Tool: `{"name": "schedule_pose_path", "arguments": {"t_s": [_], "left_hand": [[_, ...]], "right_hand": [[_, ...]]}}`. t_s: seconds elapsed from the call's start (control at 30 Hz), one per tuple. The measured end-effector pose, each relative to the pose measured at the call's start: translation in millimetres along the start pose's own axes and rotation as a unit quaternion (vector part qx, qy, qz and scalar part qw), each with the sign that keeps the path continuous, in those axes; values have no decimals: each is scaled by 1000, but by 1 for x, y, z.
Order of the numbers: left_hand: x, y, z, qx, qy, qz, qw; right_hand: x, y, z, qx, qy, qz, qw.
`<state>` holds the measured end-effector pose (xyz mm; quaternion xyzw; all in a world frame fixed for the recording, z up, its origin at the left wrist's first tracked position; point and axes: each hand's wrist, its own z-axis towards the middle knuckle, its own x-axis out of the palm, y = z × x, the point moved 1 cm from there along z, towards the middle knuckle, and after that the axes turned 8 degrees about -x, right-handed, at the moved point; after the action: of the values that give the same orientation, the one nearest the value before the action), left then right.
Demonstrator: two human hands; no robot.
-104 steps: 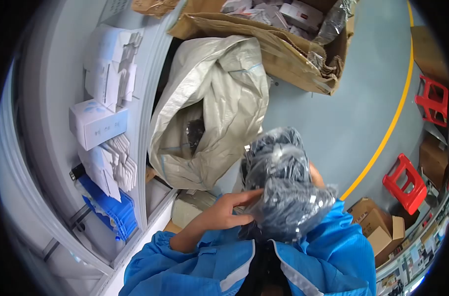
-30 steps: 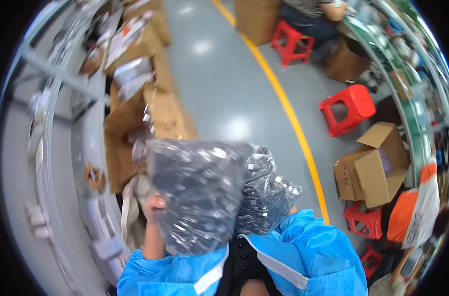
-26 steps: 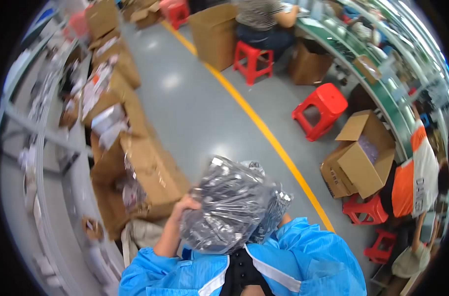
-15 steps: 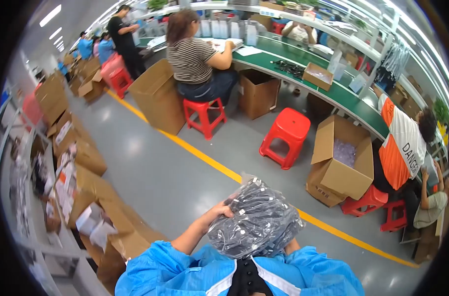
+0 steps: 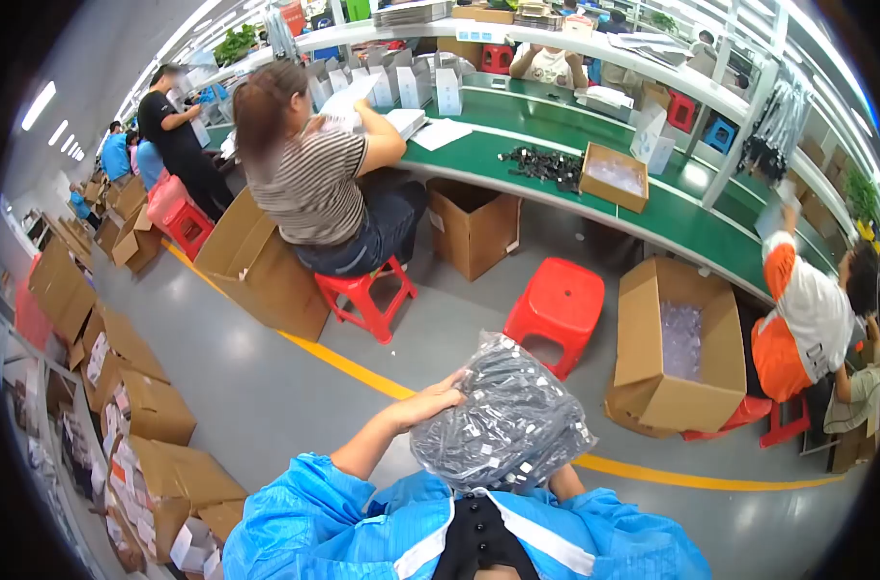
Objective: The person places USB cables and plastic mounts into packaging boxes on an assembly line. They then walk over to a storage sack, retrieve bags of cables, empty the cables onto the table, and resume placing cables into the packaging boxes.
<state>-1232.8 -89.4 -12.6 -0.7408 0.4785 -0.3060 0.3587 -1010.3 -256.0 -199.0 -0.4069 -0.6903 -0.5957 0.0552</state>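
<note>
A clear plastic bag [image 5: 503,420], packed with what look like black cables with small white pieces, is held in front of my chest. My left hand [image 5: 432,400] grips the bag's upper left side, its fingers against the plastic. Low on the other side, my right hand [image 5: 562,480] holds the bag from beneath; its fingers are hidden behind it. Past the bag stands a red plastic stool [image 5: 559,302].
A green-topped workbench [image 5: 488,145] runs across the front, bearing a pile of black parts [image 5: 541,166] and a shallow carton [image 5: 614,177]. A large open carton [image 5: 643,338] stands ahead right. Seated co-workers line the bench. Several cartons [image 5: 155,406] and a shelf flank my left.
My view has moved closer to the bench, and the red stool is now just past the bag. Both hands still hold the bag. The striped-shirt co-worker has lifted a white sheet or box.
</note>
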Motion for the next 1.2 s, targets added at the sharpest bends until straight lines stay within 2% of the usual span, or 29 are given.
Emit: {"name": "schedule_pose_path", "arguments": {"t_s": [0.1, 0.23, 0.4, 0.5, 0.53, 0.63, 0.8, 0.9, 0.93, 1.0, 1.03, 1.07, 1.1, 1.17, 1.2], "left_hand": [[-62, -39, 48, -12, -83, -3, 996], [-123, -101, 90, 9, -61, -106, 992], [-219, -134, 177, 25, -17, -181, 983], [-267, -173, 219, 31, -15, -255, 966], [-286, -177, 234, 29, -11, -254, 967], [-339, -216, 294, 44, 3, -271, 962], [-388, -291, 339, 6, -35, -330, 943], [-443, -294, 406, 91, 8, -356, 930], [-455, -295, 422, 85, 5, -358, 930], [-478, -303, 455, 190, -111, -170, 961], [-491, -312, 475, 243, -165, -69, 953], [-507, -314, 499, 239, -163, -66, 955], [-525, -305, 524, 170, -158, -154, 961], [-557, -285, 574, 26, -144, -327, 934], [-567, -278, 589, 17, -144, -331, 933]], "right_hand": [[12, 12, 69, 3, -13, 22, 1000], [17, 46, 131, 14, -39, 15, 999], [34, 87, 234, 0, -54, 4, 999], [50, 122, 301, 77, -103, 145, 981], [62, 130, 317, 74, -108, 146, 981], [96, 180, 382, 45, -191, 114, 974], [92, 231, 485, 68, -179, 45, 980], [85, 269, 560, 41, -211, 19, 976], [88, 286, 582, 53, -182, -14, 982], [92, 312, 623, 67, -151, -42, 985], [96, 328, 647, 31, -138, -99, 985], [100, 342, 668, -5, -129, -153, 980], [103, 352, 684, 0, -134, -149, 980], [112, 372, 719, 7, -136, -226, 964], [112, 378, 731, 15, -134, -266, 954]]}}
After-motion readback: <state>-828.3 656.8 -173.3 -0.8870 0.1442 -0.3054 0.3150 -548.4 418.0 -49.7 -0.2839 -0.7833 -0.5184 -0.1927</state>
